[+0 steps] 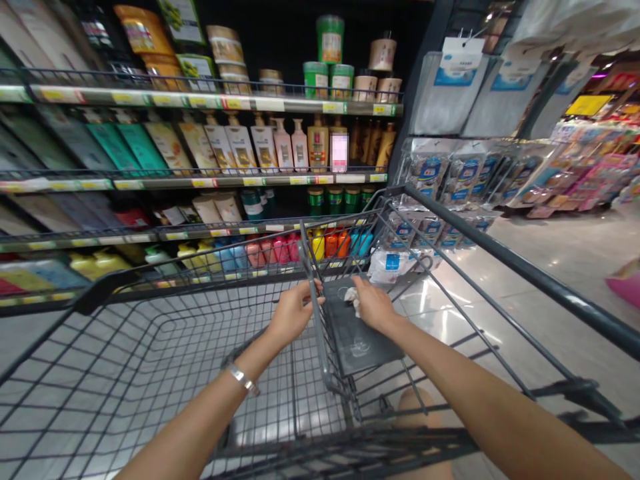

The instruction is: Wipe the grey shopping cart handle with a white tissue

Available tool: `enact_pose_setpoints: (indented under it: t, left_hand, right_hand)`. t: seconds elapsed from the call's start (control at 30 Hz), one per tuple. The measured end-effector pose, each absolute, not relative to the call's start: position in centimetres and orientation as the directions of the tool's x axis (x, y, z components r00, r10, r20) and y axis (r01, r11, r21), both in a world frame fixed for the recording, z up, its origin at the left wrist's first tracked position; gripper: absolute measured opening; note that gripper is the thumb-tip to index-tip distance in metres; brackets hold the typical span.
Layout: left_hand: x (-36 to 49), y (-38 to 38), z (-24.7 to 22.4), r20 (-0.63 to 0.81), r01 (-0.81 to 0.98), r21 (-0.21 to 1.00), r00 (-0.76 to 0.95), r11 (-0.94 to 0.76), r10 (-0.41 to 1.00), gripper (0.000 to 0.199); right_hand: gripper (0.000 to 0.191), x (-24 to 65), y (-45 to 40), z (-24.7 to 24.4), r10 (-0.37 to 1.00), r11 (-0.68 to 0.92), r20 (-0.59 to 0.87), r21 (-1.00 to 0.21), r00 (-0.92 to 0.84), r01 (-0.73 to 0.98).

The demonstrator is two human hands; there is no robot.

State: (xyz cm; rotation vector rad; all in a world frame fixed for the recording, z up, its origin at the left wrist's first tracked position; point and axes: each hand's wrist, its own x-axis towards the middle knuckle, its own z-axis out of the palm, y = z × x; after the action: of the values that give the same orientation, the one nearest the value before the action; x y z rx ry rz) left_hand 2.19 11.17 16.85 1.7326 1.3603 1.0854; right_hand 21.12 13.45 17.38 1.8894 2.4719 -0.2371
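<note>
A dark wire shopping cart (165, 327) stands directly in front of me. My left hand (294, 310) reaches over its basket, the fingers curled round the grey frame bar (320, 340) of the fold-out child seat. On the seat's other side my right hand (375, 305) is closed on a crumpled white tissue (353, 299). It presses the tissue against the black plastic seat panel (367, 343), which bears faint pale markings. The fingertips of the right hand are partly hidden. A silver bracelet (243, 379) circles my left wrist.
Shelves (200, 180) of pump bottles, tubs and jars run behind the cart. Packaged goods (430, 173) hang on the shelf end at right. The cart's push handle (525, 270) slants across the right side, above the shiny tiled floor (555, 280).
</note>
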Motion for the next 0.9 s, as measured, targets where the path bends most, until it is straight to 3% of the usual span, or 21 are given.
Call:
enact_pose_setpoints:
  t: [0.17,0.33,0.47,0.57,0.67,0.7,0.77,0.9]
  left_hand:
    - [2.3,11.3,16.8,0.239,0.427,0.862,0.133,-0.274,0.962,0.021]
    - [2.3,11.2,17.1,0.252,0.447,0.841,0.173,-0.304,0.952,0.018]
    - [2.4,11.1,17.3,0.25,0.447,0.842,0.171,-0.301,0.953,0.017]
    - [2.5,11.0,17.6,0.233,0.472,0.835,0.166,-0.285,0.958,0.016]
    - [2.5,11.0,17.8,0.225,0.49,0.828,0.155,-0.273,0.962,0.017]
    - [2.6,11.1,17.8,0.228,0.489,0.828,0.155,-0.275,0.961,0.018]
    - [2.5,11.3,17.6,0.238,0.482,0.829,0.156,-0.284,0.959,0.019]
    - [2.4,11.9,16.8,0.239,0.486,0.825,0.163,-0.289,0.957,0.02]
  right_hand:
    - [0.034,20.1,12.5,17.7,0.86,0.435,-0.266,-0.067,-0.436,0.898]
    - [0.038,18.7,10.7,17.9,0.656,0.582,-0.443,-0.219,-0.611,0.783]
    - [0.039,18.8,10.5,18.5,0.541,0.614,-0.598,-0.2,-0.591,0.764]
    - [0.038,19.9,11.5,18.8,0.601,0.563,-0.643,-0.08,-0.475,0.822]
    - [0.033,21.6,13.0,18.7,0.8,0.39,-0.488,-0.019,-0.349,0.921]
    - [0.03,22.1,13.6,18.6,0.868,0.294,-0.396,-0.078,-0.3,0.953]
    - [0.023,23.0,14.8,18.4,0.953,0.105,-0.238,-0.318,-0.186,0.942]
    - [0.016,23.3,16.5,18.5,0.969,-0.07,-0.205,-0.762,-0.137,0.643]
